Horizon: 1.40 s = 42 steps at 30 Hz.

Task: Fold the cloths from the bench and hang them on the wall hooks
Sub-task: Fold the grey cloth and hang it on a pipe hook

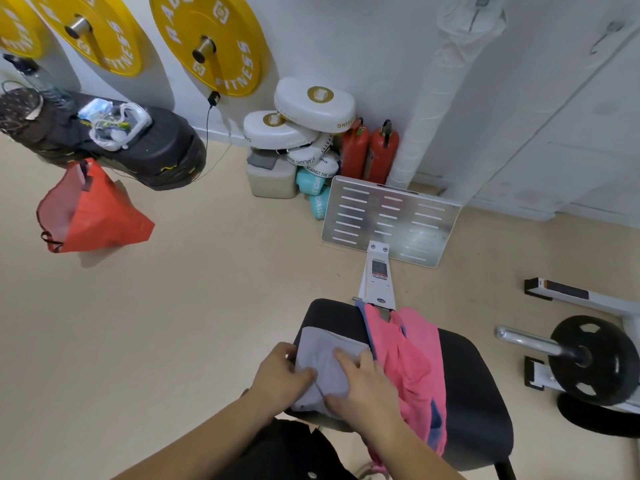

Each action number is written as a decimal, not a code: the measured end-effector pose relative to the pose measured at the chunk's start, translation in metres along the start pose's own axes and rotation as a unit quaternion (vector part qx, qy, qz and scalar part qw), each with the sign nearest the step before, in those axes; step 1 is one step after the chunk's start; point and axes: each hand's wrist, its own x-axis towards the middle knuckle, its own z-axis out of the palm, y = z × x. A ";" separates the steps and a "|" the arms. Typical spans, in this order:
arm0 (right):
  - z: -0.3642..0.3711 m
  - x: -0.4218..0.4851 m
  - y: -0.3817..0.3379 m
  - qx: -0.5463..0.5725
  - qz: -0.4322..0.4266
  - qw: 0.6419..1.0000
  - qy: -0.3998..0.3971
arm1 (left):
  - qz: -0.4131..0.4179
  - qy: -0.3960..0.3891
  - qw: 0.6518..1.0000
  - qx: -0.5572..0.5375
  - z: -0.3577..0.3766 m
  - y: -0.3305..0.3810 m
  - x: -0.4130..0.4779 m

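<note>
Head | left grip (280, 375) pinching grey cloth (323, 346) | right grip (367, 386) released, pressing it | bench (478, 393) holds pink cloth (412, 358)

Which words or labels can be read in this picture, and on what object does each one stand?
"FITNESS": yellow weight plate, lower rim; upper word cut off.
"STARLIGHT": white pad strap.
"AGAINST THE W", rest hidden: lower strap.
Top pad, edge print: upside down, unclear.
Sticker on the bench frame and print on the teal blocks: too small or blurred.
</note>
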 end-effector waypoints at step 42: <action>-0.037 -0.172 0.031 0.288 -0.092 0.950 0.078 | 0.465 -0.024 0.845 0.262 -0.007 0.013 -0.146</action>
